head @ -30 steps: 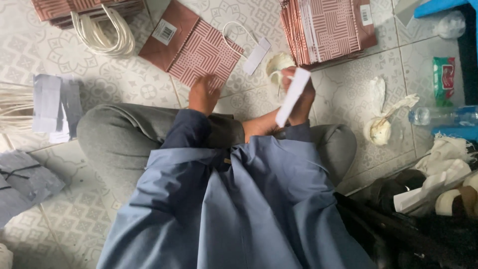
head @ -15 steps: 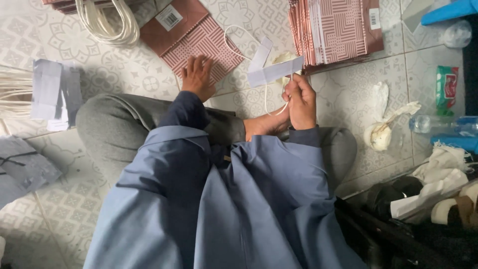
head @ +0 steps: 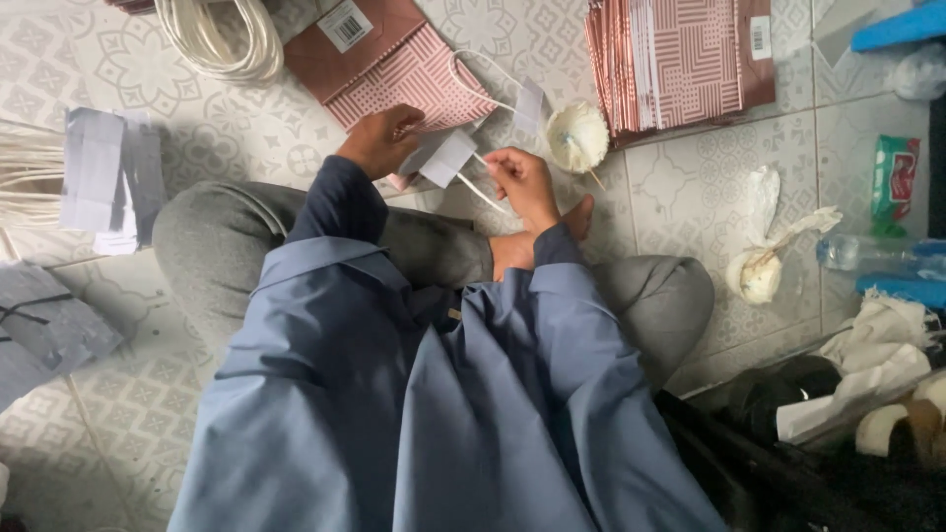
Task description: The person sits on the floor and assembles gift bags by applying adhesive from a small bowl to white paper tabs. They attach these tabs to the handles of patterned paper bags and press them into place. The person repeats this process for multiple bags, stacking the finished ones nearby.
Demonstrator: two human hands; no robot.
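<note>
Flat pink-and-brown paper bag (head: 394,69) lies on the tiled floor (head: 680,187) just ahead of the person's crossed legs, w/ a white cord handle (head: 488,84) looping off its near edge. Bag looks light, thin and easy to crease, so prob best pressed flat or taken by the edge, not pinched mid-panel. The cord looks soft and limp, so it likely flops unless held near its end. Left hand (head: 379,138) rests on the bag's lower corner, fingers curled down onto it, touching a small grey-white paper patch (head: 443,158); can't tell if it grips or just presses. Right hand (head: 520,182) is closed in a pinch on a thin white cord end (head: 483,192) just beside that patch. Near the right hand sits a small round tub of pale paste w/ a stick in it (head: 577,136). Further out: a stack of matching patterned bags (head: 680,64) top right, a bundle of white cord handles (head: 222,39) top left, grey paper strips (head: 99,177) at left, a second crumpled paste wrap (head: 759,271) at right, a green packet (head: 895,177) and a clear bottle (head: 867,251) by the edge.
</note>
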